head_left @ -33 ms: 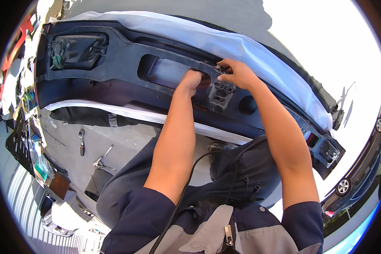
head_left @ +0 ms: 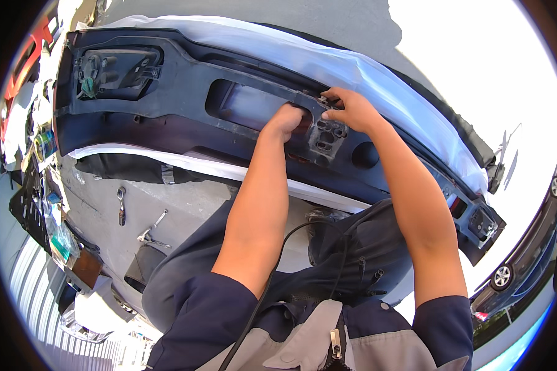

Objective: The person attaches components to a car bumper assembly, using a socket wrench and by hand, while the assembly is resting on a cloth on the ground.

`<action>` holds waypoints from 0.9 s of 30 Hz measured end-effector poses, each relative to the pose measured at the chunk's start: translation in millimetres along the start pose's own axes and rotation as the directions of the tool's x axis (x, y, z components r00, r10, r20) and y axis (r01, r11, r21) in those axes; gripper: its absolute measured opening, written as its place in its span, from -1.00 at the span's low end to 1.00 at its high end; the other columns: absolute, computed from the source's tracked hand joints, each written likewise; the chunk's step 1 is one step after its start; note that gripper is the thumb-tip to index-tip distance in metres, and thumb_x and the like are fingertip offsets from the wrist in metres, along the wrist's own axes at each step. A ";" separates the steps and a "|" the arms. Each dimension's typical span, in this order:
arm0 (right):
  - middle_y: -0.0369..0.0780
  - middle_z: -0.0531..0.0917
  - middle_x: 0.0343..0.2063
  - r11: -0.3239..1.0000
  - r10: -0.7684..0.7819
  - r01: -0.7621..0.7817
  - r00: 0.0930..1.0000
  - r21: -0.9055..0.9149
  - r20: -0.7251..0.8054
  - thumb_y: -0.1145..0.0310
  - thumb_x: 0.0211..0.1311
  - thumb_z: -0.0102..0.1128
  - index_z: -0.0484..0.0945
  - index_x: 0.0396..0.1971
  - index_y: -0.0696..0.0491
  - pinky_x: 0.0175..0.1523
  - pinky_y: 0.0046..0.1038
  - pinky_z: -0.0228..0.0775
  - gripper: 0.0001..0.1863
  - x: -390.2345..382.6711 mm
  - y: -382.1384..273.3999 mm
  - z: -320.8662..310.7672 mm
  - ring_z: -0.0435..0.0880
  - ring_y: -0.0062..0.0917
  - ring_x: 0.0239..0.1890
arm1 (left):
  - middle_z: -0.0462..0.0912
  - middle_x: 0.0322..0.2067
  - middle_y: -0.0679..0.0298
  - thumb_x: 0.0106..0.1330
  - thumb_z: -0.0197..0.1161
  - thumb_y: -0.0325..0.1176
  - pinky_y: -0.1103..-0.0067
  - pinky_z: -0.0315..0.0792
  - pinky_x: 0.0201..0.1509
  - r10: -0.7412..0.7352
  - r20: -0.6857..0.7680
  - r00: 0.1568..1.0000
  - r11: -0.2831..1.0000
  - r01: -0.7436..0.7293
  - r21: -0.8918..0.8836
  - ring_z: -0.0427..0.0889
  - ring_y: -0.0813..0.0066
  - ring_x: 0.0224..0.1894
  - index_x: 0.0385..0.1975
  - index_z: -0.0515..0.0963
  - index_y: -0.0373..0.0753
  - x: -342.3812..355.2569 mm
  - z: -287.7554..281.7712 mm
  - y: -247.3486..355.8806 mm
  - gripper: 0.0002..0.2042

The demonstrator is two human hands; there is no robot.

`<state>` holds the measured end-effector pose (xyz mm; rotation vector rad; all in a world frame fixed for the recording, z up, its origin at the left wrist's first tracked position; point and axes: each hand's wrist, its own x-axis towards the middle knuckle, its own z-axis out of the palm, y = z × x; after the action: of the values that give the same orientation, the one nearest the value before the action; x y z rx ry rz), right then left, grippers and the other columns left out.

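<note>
A long dark car bumper (head_left: 179,105) lies with its inner side up across my knees' far side. My left hand (head_left: 284,120) reaches into its wide rectangular opening, at the right end; the fingers are hidden behind the edge. To the right of it, my right hand (head_left: 353,111) curls its fingertips at a small metal bolt (head_left: 323,99) by the bumper's far edge. Its thumb rests lower, near a scuffed grey patch with several holes (head_left: 323,147). Further right is a round hole (head_left: 365,155).
White plastic sheeting (head_left: 334,62) lies under the bumper. A ratchet (head_left: 121,207) and another metal hand tool (head_left: 153,227) lie on the grey floor, left of my legs. Assorted items crowd the far left. A dark car (head_left: 520,253) stands at the right. A black cable (head_left: 263,290) crosses my front.
The whole view has shifted very slightly, the bumper appearing a little further right. Both hands keep the same places on the bumper.
</note>
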<state>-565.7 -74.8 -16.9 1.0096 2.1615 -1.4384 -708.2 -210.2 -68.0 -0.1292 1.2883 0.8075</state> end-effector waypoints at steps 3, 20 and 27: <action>-0.09 0.65 -0.03 1.000 -0.004 0.004 1.000 -0.026 0.011 0.28 0.03 0.46 0.51 0.12 0.05 0.11 -0.27 0.44 -0.41 3.7 -9.3 2.1 0.61 -0.24 -0.02 | 0.67 -0.25 0.28 0.28 0.19 -0.47 0.49 0.49 -0.19 0.080 0.119 0.990 0.995 -0.073 -0.067 0.64 0.51 -0.25 -0.09 0.56 -0.21 17.5 -11.6 -20.6 -0.79; -0.07 0.67 -0.08 0.999 0.010 -0.010 1.000 -0.037 0.001 0.33 0.00 0.46 0.52 0.09 0.11 0.05 -0.27 0.47 -0.42 0.2 -16.1 -1.9 0.65 -0.23 -0.10 | 0.63 -0.32 0.41 0.24 0.33 -0.42 0.52 0.52 -0.23 0.047 0.111 0.993 0.996 -0.039 -0.079 0.61 0.57 -0.31 -0.08 0.54 -0.13 22.1 -11.3 -14.9 -0.74; -0.08 0.68 -0.08 1.000 -0.005 0.005 1.000 -0.014 0.002 0.36 -0.01 0.46 0.52 0.09 0.11 0.04 -0.28 0.47 -0.41 -0.6 -21.6 -1.4 0.66 -0.23 -0.11 | 0.66 -0.22 0.31 0.30 0.25 -0.49 0.45 0.55 -0.19 0.060 0.257 0.964 0.976 -0.003 -0.218 0.66 0.44 -0.21 -0.07 0.52 -0.16 21.6 -23.8 -19.2 -0.77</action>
<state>-580.8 -78.7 -1.9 0.9987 2.1714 -1.4237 -714.7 -226.4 -101.1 -0.1696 0.9525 0.9583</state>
